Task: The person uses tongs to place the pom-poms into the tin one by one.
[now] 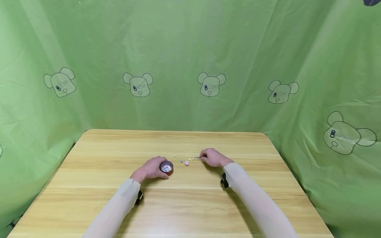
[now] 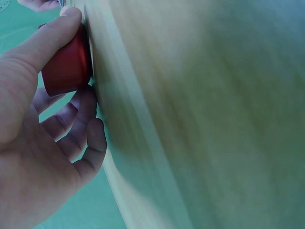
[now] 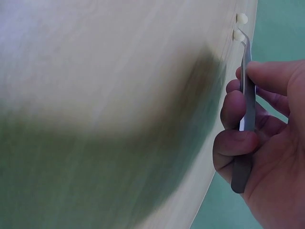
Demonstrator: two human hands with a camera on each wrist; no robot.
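My left hand (image 1: pixel 152 168) grips a small round red cup (image 2: pixel 69 67), thumb on one side and fingers round the other. The cup stands upright on the table, and in the head view several small pale and blue pieces (image 1: pixel 167 169) lie inside it. My right hand (image 1: pixel 213 157) holds slim metal tweezers (image 3: pixel 247 95) with bent tips, pinched between thumb and fingers. Their tips are right at a small pale yellow bead (image 3: pixel 238 36) on the table. Just beyond it lies a second yellow bead (image 3: pixel 242 18).
Between the hands, a larger pink ball (image 1: pixel 187 163), a small teal bead (image 1: pixel 181 161) and a whitish bead (image 1: pixel 174 156) lie on the wooden table (image 1: pixel 184 211). A green curtain (image 1: pixel 175 109) with bear outlines hangs behind and along the sides.
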